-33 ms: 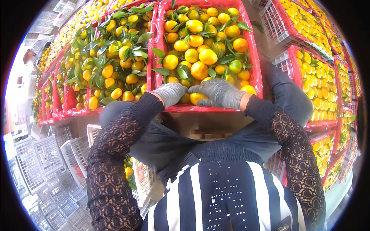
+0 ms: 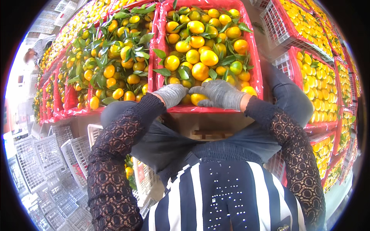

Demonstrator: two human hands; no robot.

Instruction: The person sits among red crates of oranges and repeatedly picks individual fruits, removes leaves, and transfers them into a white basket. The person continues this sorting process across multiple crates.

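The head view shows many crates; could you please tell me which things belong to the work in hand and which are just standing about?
In hand:
central crate, red-lined, full of fruit
left gloved hand, at its near edge
right gloved hand, touching an orange fruit

Apparently just about:
leafy fruit, left
filled crates, right
white crates, lower left

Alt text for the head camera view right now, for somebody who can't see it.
A person's gray-gloved left hand and right hand are at the near edge of a red-lined crate of orange citrus, the right touching one fruit. Leafier fruit lies left, rows of fruit right, pale crates lower left.
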